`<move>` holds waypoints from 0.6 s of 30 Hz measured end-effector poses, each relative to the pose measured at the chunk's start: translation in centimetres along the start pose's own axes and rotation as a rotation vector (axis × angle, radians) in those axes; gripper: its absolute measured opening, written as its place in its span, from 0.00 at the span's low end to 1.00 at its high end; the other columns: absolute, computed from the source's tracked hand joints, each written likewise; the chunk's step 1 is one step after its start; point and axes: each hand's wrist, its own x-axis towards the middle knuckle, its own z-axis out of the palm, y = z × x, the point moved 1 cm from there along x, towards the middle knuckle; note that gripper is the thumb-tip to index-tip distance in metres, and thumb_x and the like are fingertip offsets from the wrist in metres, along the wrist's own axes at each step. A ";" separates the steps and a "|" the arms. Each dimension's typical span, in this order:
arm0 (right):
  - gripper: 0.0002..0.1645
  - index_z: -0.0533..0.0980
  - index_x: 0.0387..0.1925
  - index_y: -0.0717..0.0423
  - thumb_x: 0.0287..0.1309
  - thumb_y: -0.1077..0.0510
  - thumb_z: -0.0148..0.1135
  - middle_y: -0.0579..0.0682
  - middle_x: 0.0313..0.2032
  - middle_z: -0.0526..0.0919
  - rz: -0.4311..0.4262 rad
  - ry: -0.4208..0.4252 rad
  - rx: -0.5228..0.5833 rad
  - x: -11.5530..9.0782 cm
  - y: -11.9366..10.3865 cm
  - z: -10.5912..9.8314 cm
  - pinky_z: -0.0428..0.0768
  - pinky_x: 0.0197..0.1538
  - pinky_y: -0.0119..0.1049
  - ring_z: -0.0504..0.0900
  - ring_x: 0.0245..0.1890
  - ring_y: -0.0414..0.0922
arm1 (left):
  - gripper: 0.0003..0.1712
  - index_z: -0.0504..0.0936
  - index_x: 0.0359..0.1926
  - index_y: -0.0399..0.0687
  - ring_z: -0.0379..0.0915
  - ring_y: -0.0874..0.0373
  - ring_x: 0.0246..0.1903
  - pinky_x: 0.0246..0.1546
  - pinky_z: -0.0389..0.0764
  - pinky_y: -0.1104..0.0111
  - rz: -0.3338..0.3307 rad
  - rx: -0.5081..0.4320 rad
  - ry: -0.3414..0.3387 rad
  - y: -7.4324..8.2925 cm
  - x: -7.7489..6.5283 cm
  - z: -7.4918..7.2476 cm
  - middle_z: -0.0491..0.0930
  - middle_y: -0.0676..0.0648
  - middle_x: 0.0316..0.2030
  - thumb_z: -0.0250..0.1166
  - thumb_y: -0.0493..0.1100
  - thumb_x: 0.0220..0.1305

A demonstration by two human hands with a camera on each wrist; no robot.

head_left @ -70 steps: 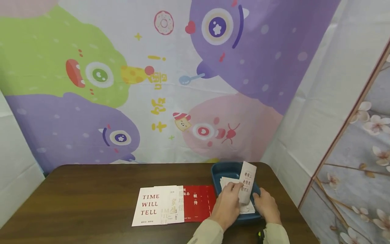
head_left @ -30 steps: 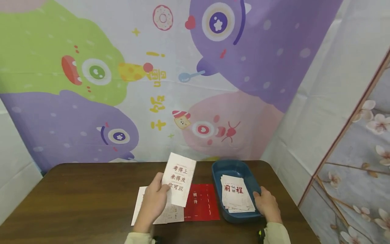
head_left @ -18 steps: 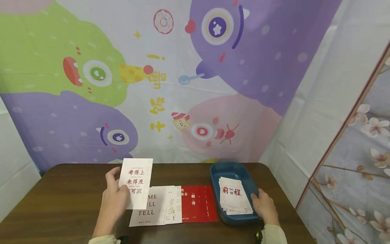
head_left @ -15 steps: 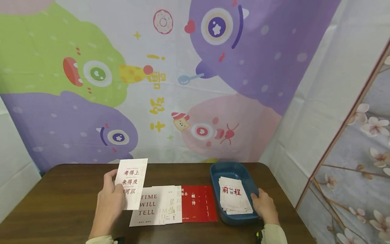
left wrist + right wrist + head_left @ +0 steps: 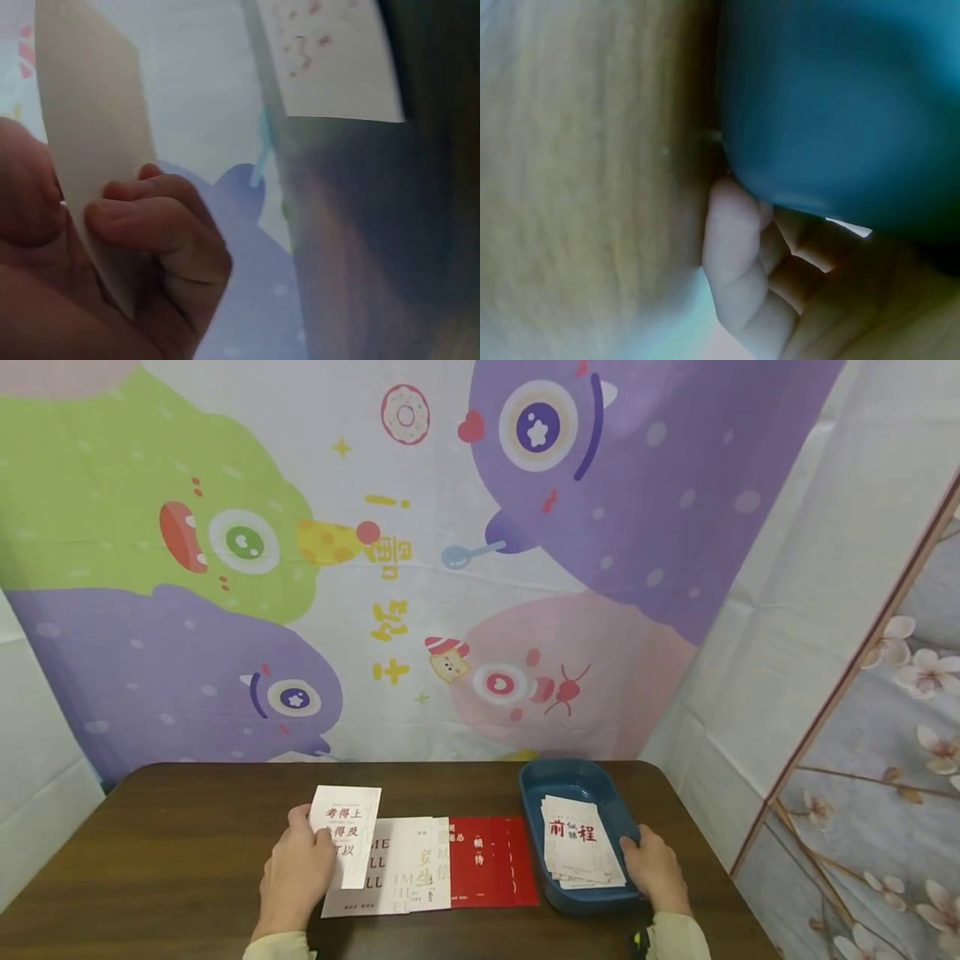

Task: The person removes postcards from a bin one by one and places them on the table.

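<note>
Left of centre, in the lower part of the head view, your left hand (image 5: 295,877) has the white card (image 5: 354,825) raised with its long axis running up the frame, the top leaning very slightly right and the printed face turned to the camera. You are pinching it by its left edge: your thumb (image 5: 323,858) lies across the lower left of the front, your fingers (image 5: 161,225) curl against the plain back, and most of the card stands clear to the right of and above the grip. It carries three lines of dark red Chinese characters, partly covered by your thumb, and the left wrist view shows a slight bow. Behind its lower right part, the white lettered card (image 5: 390,893) starts an overlapping row that runs right to the red cards (image 5: 487,872) on the wooden table (image 5: 180,860). At lower right, your right hand (image 5: 655,868) grips the right rim of the blue tray (image 5: 581,778), where white cards (image 5: 577,852) lie stacked.
</note>
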 end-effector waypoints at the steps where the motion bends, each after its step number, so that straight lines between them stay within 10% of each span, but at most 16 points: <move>1: 0.33 0.57 0.67 0.72 0.71 0.53 0.45 0.78 0.64 0.63 -0.002 -0.002 -0.001 0.0 0.0 0.0 0.66 0.57 0.74 0.64 0.61 0.75 | 0.29 0.53 0.68 0.36 0.72 0.25 0.47 0.36 0.73 0.38 -0.007 0.012 -0.013 -0.2 0.1 0.3 0.72 0.25 0.56 0.42 0.46 0.72; 18: 0.30 0.60 0.65 0.70 0.70 0.53 0.46 0.77 0.61 0.68 0.002 -0.007 0.000 0.0 0.0 0.0 0.69 0.52 0.74 0.68 0.58 0.75 | 0.27 0.52 0.61 0.29 0.71 0.20 0.46 0.38 0.73 0.34 -0.094 0.102 -0.149 -1.7 0.5 2.6 0.72 0.19 0.50 0.44 0.44 0.69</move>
